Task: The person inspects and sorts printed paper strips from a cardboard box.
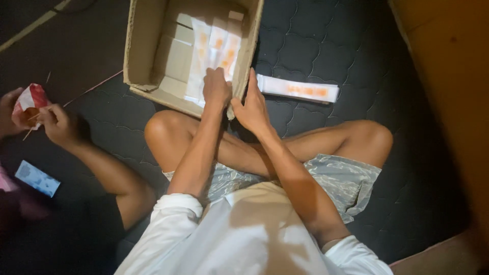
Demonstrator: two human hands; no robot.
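reaching forward over crossed legs, the left hand dips over the near rim of the open cardboard box, its fingers closed on the edge of a pale packet with orange marks that lies inside among similar white packets. the right hand rests against the outside of the same box's near corner, fingers extended along the wall and thumb toward the left hand, gripping nothing that can be made out. one more long white packet lies on the dark quilted mat just right of the box, near the right hand but apart from it, while another person's hands at far left hold a red-and-white wrapper.
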